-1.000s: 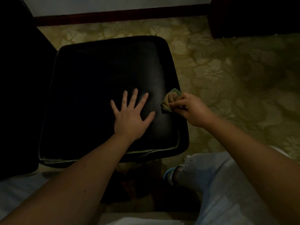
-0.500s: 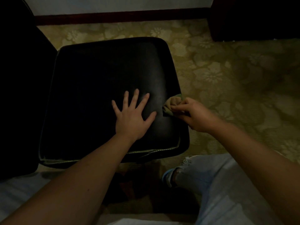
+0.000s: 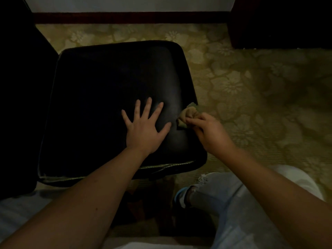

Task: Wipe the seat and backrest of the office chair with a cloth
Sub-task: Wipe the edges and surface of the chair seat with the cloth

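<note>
Here, right hand (image 3: 210, 134) pinching cloth (image 3: 189, 113) (bunched), seat (image 3: 107, 87)

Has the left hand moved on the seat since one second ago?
No. The left hand lies flat, fingers spread, at the same spot on the seat, just as far from the seat's near edge as before.

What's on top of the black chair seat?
The left hand lies spread flat on the seat. The right hand holds a bunched cloth at its right edge. The leather under palm and cloth is covered.
</note>
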Motion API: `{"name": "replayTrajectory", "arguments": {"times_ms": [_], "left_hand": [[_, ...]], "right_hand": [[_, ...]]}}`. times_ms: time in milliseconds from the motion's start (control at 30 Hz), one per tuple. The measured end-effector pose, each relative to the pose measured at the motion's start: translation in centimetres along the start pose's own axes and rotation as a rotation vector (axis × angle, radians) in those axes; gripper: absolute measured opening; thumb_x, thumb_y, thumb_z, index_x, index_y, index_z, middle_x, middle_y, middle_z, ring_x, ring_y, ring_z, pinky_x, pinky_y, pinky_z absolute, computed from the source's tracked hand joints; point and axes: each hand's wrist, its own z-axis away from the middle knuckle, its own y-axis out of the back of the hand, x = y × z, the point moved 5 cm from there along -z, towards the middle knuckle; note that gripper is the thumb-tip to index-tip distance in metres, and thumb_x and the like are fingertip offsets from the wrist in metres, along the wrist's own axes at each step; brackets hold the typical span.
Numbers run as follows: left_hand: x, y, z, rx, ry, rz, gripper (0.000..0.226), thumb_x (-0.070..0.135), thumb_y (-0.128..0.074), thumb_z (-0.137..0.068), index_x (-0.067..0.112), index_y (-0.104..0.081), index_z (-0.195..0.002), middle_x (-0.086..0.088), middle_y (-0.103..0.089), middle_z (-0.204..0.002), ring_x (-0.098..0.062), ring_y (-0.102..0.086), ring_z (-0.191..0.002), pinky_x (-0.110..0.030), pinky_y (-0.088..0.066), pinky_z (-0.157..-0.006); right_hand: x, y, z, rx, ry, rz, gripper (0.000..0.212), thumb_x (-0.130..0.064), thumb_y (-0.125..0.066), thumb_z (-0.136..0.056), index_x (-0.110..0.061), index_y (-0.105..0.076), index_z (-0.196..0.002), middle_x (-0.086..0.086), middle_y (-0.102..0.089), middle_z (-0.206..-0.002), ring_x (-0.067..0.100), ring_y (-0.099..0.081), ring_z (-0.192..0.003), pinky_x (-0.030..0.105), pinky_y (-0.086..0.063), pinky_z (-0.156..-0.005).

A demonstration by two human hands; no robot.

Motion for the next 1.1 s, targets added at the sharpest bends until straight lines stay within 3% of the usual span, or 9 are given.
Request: {"name": "replayTrajectory", "arguments": {"times_ms": [67, 167, 300, 400, 467, 567, 633, 700, 1100], "left_hand": [[0.0, 0.0, 0.0, 0.0, -0.003, 0.001, 0.075, 0.074, -0.013, -0.092, 0.045, -0.005, -0.16, 0.005, 0.003, -0.172, -0.029, 0.007, -0.158, -0.071, 0.002, -0.119], [0.0, 0.0, 0.0, 0.004, -0.005, 0.009, 0.074, 0.074, -0.015, -0.093, 0.045, -0.006, -0.16, 0.005, 0.003, -0.172, -0.029, 0.007, -0.158, -0.07, 0.003, -0.119], [0.1, -0.1, -0.1, 0.017, 0.003, 0.003, 0.075, 0.075, -0.014, -0.092, 0.045, -0.006, -0.16, 0.004, 0.002, -0.172, -0.029, 0.006, -0.158, -0.07, 0.003, -0.119], [0.1, -0.1, -0.1, 0.017, 0.005, 0.004, 0.074, 0.075, -0.014, -0.093, 0.045, -0.005, -0.16, 0.004, 0.003, -0.172, -0.029, 0.007, -0.158, -0.07, 0.003, -0.119], [0.1, -0.2, -0.2, 0.017, 0.009, 0.01, 0.074, 0.075, -0.015, -0.093, 0.045, -0.004, -0.16, 0.004, 0.004, -0.172, -0.029, 0.008, -0.158, -0.07, 0.004, -0.118], [0.1, -0.3, -0.3, 0.016, 0.011, 0.004, 0.077, 0.077, -0.006, -0.089, 0.046, -0.003, -0.16, 0.005, 0.003, -0.172, -0.029, 0.007, -0.158, -0.07, 0.003, -0.118], [0.1, -0.3, -0.3, 0.019, 0.012, 0.008, 0.08, 0.077, -0.002, -0.086, 0.045, -0.004, -0.16, 0.004, 0.002, -0.172, -0.03, 0.005, -0.158, -0.071, 0.003, -0.119], [0.2, -0.3, -0.3, 0.022, 0.017, 0.007, 0.079, 0.077, -0.003, -0.087, 0.045, -0.004, -0.16, 0.004, 0.001, -0.172, -0.03, 0.005, -0.158, -0.071, 0.002, -0.118], [0.4, -0.1, -0.4, 0.017, 0.02, 0.003, 0.073, 0.074, -0.016, -0.095, 0.044, -0.003, -0.16, 0.004, 0.003, -0.172, -0.03, 0.007, -0.158, -0.071, 0.002, -0.118]], "right_hand": [[-0.4, 0.0, 0.5, -0.008, 0.028, -0.009, 0.029, -0.005, -0.061, -0.093, -0.012, -0.07, -0.119, 0.009, -0.064, -0.108, 0.03, -0.06, -0.099, 0.034, -0.049, -0.086], [-0.4, -0.1, 0.6, 0.024, 0.004, -0.072, 0.028, -0.006, -0.062, -0.092, -0.011, -0.07, -0.118, 0.007, -0.062, -0.121, 0.025, -0.059, -0.111, 0.028, -0.044, -0.095], [-0.9, -1.5, 0.8, 0.074, -0.121, -0.168, 0.025, -0.018, -0.059, -0.095, -0.01, -0.064, -0.118, 0.005, -0.048, -0.142, 0.017, -0.043, -0.133, 0.026, -0.035, -0.107], [-1.4, -2.2, 0.6, 0.128, -0.172, -0.2, 0.022, -0.027, -0.059, -0.096, -0.01, -0.062, -0.11, 0.004, -0.046, -0.146, 0.014, -0.041, -0.133, 0.024, -0.035, -0.105], [-1.4, -2.4, 0.3, 0.152, -0.2, -0.207, 0.023, -0.03, -0.06, -0.095, -0.013, -0.059, -0.11, 0.005, -0.046, -0.145, 0.018, -0.047, -0.128, 0.032, -0.042, -0.103], [-1.5, -2.6, -0.1, 0.155, -0.196, -0.195, 0.041, -0.029, -0.06, -0.095, -0.018, -0.048, -0.132, 0.004, -0.047, -0.144, 0.02, -0.048, -0.129, 0.039, -0.043, -0.105], [-1.4, -3.2, -0.4, 0.11, -0.194, -0.144, 0.058, -0.031, -0.054, -0.098, -0.022, -0.03, -0.15, 0.003, -0.038, -0.154, 0.021, -0.033, -0.142, 0.041, -0.033, -0.114], [-1.1, -4.0, -0.4, 0.044, -0.218, -0.042, 0.059, -0.034, -0.043, -0.102, -0.023, -0.02, -0.156, 0.004, -0.022, -0.162, 0.025, -0.014, -0.15, 0.045, -0.021, -0.12], [-0.9, -3.9, -1.5, 0.02, -0.2, -0.039, 0.054, -0.026, -0.044, -0.103, -0.016, -0.028, -0.153, 0.008, -0.021, -0.162, 0.029, -0.013, -0.15, 0.04, -0.014, -0.122]]}}
